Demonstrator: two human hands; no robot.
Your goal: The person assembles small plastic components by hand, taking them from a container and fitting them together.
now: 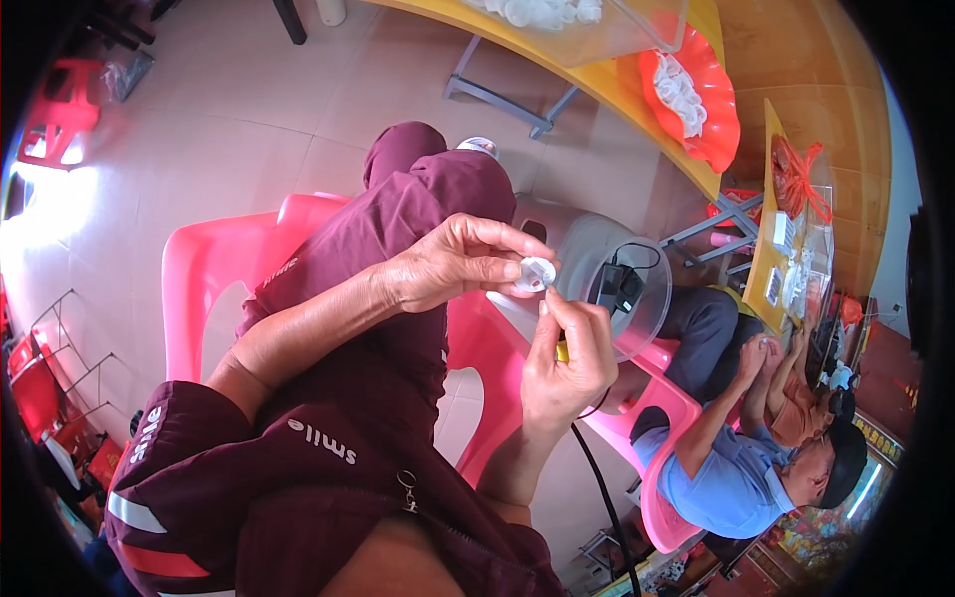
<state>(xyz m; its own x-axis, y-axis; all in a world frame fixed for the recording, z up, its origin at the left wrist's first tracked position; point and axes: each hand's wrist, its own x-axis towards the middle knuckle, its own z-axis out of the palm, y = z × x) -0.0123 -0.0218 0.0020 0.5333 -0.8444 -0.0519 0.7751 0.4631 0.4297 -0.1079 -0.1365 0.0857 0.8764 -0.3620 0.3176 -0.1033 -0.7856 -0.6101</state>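
Pinching a small white round piece (535, 275) between thumb and forefinger, the left hand (450, 265) holds it up in the air, above the lap and well apart from the yellow worktop (607, 82). The right hand (569, 356) brings its thumb and forefinger close together at the lower edge of the piece; whether they grip it or only touch it, I cannot tell, because the fingertips hide this place. The piece looks light and rather stiff, probably plastic, and its smooth face could be slippery, so the rim seems the better place to take hold, with gentle pressure. On the right, the rim of a clear tub (667, 291) is near the right hand and limits the movement there; toward the floor (249, 129) at upper left, there is more open room.
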